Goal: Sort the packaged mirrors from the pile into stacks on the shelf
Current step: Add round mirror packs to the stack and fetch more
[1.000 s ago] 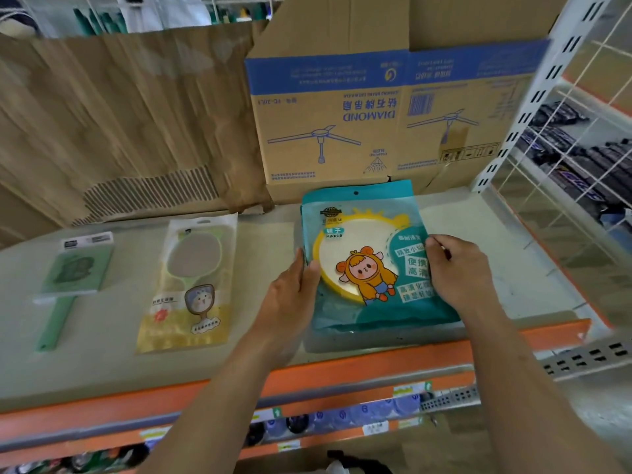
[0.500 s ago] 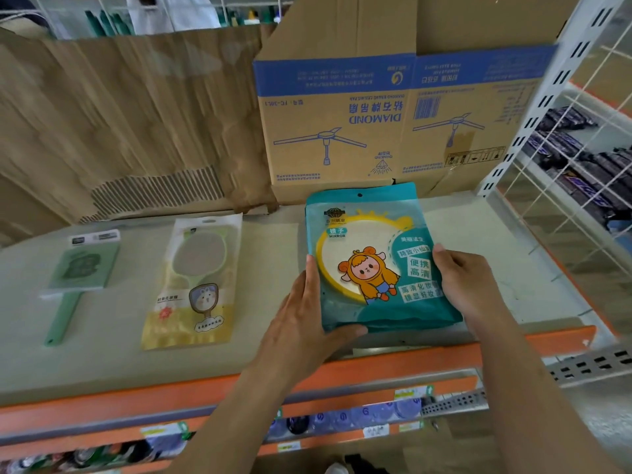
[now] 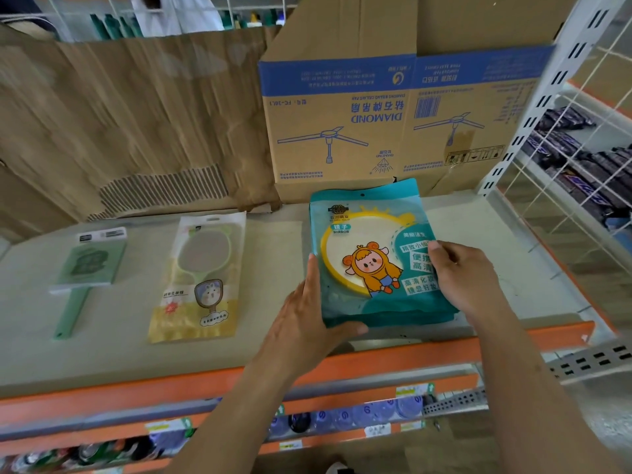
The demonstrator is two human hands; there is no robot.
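A stack of teal packaged round mirrors lies on the grey shelf, right of centre. My left hand presses against the stack's left edge, thumb under its near corner. My right hand rests on the stack's right side, fingers over the top pack. A yellow packaged hand mirror lies in the middle of the shelf. A green hand mirror in clear wrap lies at the left.
An upside-down cardboard fan box stands behind the teal stack. Brown cardboard sheets line the back. A white wire partition closes the right side. The shelf's orange front rail runs below my arms.
My left hand has slid down the stack's left edge to its near corner. My right hand has shifted slightly on the right edge. The stack stays in place.
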